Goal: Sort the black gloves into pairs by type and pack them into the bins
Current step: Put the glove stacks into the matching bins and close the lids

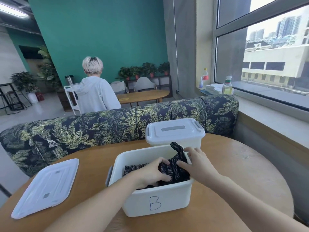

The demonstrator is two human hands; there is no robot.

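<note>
Both hands work inside bin B (157,195) on the worktop (234,164): left hand (153,171) presses the black gloves (173,169) down, right hand (195,161) pinches one. Soft, light, floppy mesh; best gathered at the cuff.

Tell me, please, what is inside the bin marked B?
Black dotted gloves lie in the bin marked B, with the left hand and right hand on them. Anything beneath them is covered.
</note>
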